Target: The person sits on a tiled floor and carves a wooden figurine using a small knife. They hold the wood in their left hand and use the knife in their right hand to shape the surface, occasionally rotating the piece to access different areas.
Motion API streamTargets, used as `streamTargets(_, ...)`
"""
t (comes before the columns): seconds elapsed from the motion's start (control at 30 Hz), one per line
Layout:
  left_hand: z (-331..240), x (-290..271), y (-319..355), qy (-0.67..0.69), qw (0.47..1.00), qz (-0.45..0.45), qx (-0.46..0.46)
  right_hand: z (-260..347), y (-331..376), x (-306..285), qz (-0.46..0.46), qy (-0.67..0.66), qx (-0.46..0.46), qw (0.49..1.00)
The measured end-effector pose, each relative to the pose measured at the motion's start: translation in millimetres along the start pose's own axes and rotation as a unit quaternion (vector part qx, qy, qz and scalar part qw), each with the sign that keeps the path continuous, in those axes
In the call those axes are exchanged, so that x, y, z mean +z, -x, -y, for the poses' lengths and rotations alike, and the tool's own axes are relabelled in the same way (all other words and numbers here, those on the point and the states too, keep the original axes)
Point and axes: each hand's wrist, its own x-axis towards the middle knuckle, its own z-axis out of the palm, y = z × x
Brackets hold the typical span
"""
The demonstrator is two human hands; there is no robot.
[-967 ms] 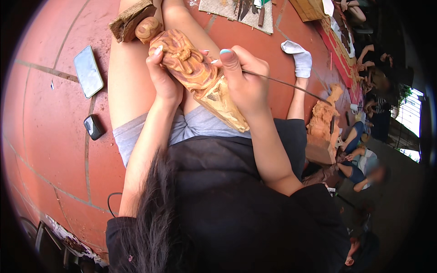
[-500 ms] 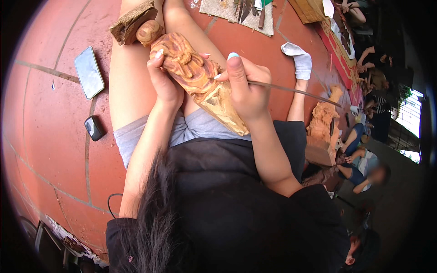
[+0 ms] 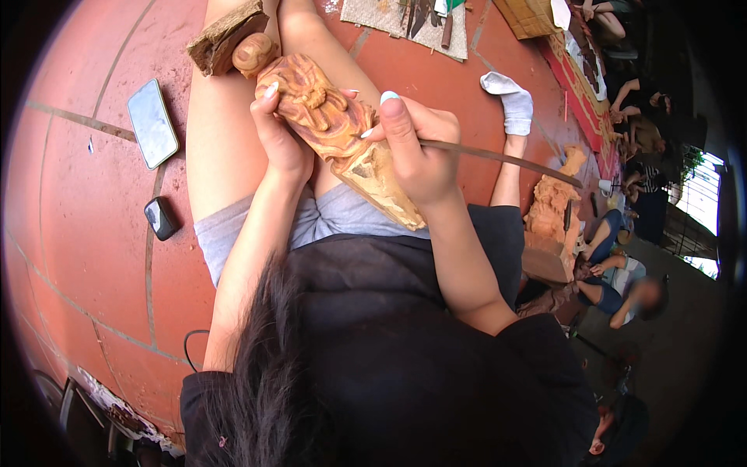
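Observation:
A carved wooden figure (image 3: 327, 124) of pale orange wood lies along my lap, its wide end pointing toward my waist. My left hand (image 3: 278, 140) grips the carving from its left side, thumb up on the relief. My right hand (image 3: 416, 152) is closed on a long thin carving tool (image 3: 506, 159), whose tip meets the carved face near the middle of the figure while its handle runs out to the right. I sit on the floor with bare legs stretched forward.
A phone (image 3: 152, 122) and a small black object (image 3: 162, 217) lie on the red tile floor (image 3: 70, 202) to my left. A wood block (image 3: 226, 35) rests by my knee. A mat with tools (image 3: 424, 19), a white-socked foot (image 3: 510, 105), another carving (image 3: 548, 210) and seated people lie to the right.
The carving has turned slightly in my left hand and my right hand has shifted the tool tip a little along the relief. Otherwise the scene is the same.

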Motion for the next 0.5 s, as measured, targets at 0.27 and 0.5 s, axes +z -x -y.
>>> streamTargets(0.27,1.2,-1.5,-1.5,-0.006,1.0,0.004,0.011,2.3,-0.4,-0.5,-0.011,0.01,0.013,1.0)
streamTargets(0.5,0.3,1.0,-0.3,0.001,1.0,0.006,0.004,-2.9,-1.8,1.9,-0.026,0.048,0.003,0.998)
